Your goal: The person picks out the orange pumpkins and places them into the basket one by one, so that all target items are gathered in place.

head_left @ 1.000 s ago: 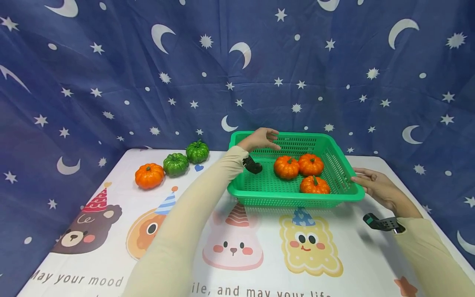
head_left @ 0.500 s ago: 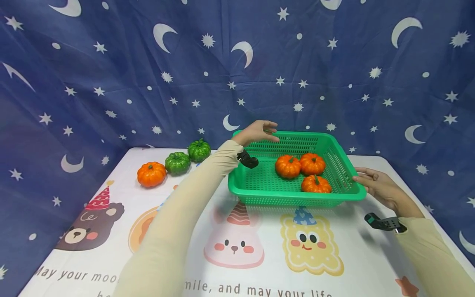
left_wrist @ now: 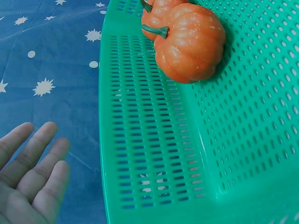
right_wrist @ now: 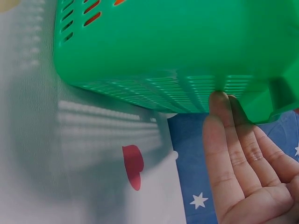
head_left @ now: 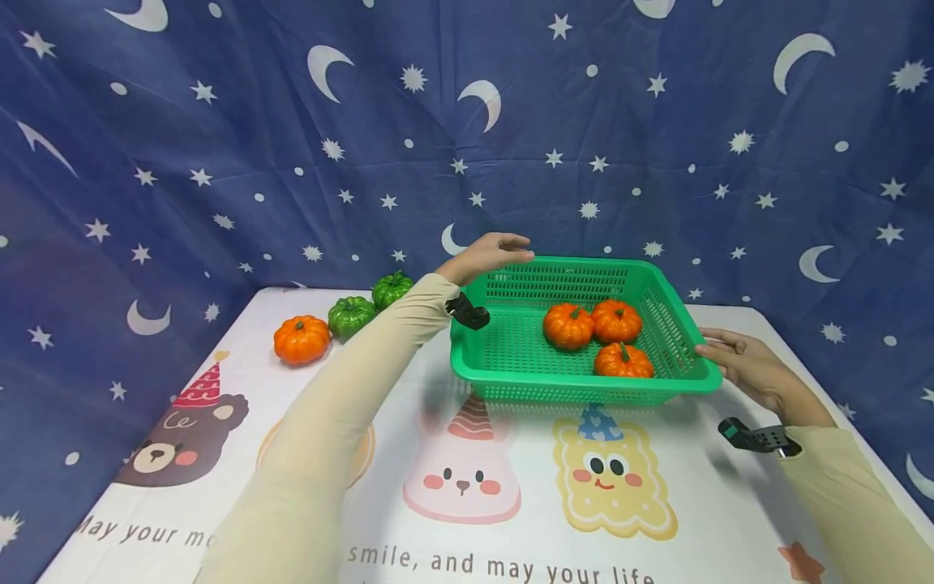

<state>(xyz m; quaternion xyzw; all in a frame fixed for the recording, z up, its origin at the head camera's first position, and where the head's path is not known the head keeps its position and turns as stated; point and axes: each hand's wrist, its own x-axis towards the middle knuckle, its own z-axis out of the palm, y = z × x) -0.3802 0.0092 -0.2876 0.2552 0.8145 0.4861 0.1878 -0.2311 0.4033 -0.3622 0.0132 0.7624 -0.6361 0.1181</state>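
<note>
A green plastic basket (head_left: 511, 378) with slotted walls stands on the table's right half. Three small orange pumpkins are inside it: one in the middle (head_left: 568, 326), one behind it (head_left: 616, 322) and one near the front wall (head_left: 623, 362). My left hand (head_left: 487, 253) hovers over the basket's back left corner, fingers extended and holding nothing; the left wrist view shows those fingers (left_wrist: 39, 170) apart from the rim. At the basket's right side is my right hand (head_left: 747, 369). In the right wrist view its straight fingers (right_wrist: 238, 154) touch the outer wall below the rim.
Left of the basket lie another orange pumpkin (head_left: 302, 340) and two green pumpkins, one nearer (head_left: 351, 317) and one farther back (head_left: 392, 289). A white cloth with cartoon prints covers the table (head_left: 540, 487). A blue star-patterned curtain (head_left: 409, 105) hangs close behind.
My left hand has moved left and slightly up, from above the basket's inside toward its back left corner. My right hand stays at the basket's right side. The pumpkins keep their places.
</note>
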